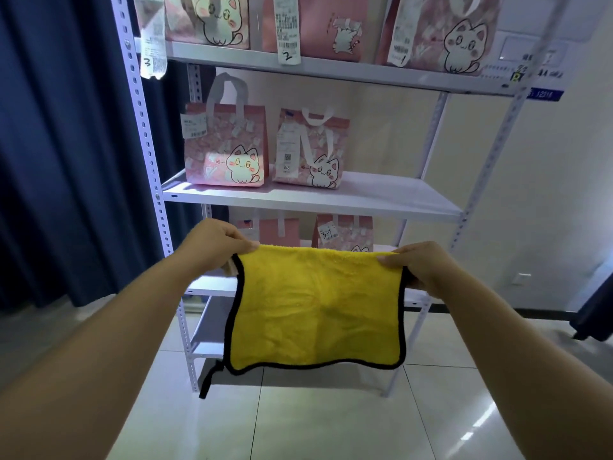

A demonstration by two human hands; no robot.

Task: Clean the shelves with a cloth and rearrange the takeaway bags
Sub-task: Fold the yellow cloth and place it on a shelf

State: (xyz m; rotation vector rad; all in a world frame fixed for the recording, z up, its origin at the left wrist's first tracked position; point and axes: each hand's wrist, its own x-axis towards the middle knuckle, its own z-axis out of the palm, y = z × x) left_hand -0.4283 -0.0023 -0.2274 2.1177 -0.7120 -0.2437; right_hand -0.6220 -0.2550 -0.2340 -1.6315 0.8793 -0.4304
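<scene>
A yellow cloth (315, 310) with black trim hangs spread out in front of a white metal shelf rack (318, 200). My left hand (215, 244) pinches its top left corner and my right hand (421, 263) pinches its top right corner. Two pink cat-print takeaway bags (225, 151) (311, 151) stand on the middle shelf. Three more pink bags (205, 18) (318, 24) (441, 31) with receipts numbered 3, 2 and 1 stand on the top shelf. Behind the cloth, two further bags (278, 230) (345, 232) show partly on a lower shelf.
A dark blue curtain (66, 144) hangs to the left of the rack. A cream wall with a socket (522, 278) is at the right. The floor (315, 419) is glossy pale tile. A dark object (593, 313) stands at the far right edge.
</scene>
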